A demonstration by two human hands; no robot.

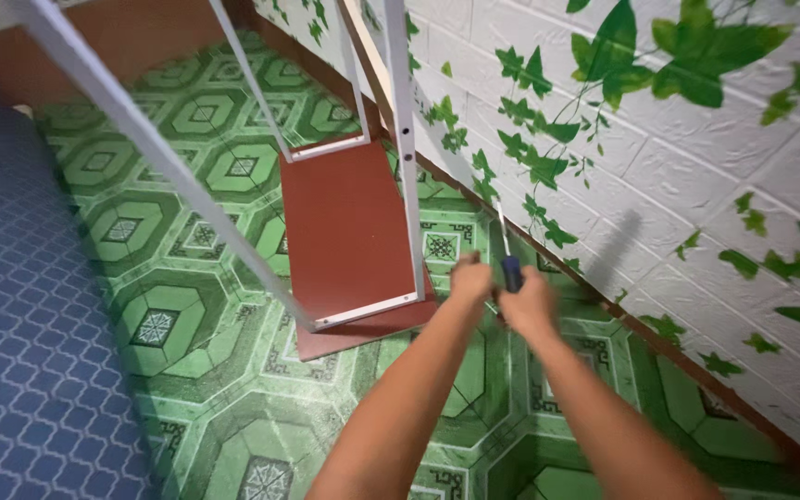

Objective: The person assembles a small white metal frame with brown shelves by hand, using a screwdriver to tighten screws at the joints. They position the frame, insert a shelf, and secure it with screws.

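Observation:
My right hand (528, 306) grips a screwdriver (510, 268) with a dark blue handle, its thin metal shaft pointing up toward a white metal frame (407, 157). My left hand (470, 281) is closed just left of the screwdriver, beside the frame's near upright leg; what it holds is hidden. The frame stands upside down on a reddish-brown board (344, 231) lying on the floor. Both hands are blurred.
Green patterned floor covering (206, 352) lies under everything. A blue patterned mat (11, 324) runs along the left. A white brick-look wall (696, 185) with green leaf decoration rises on the right, with a brown skirting strip (696, 370) at its base.

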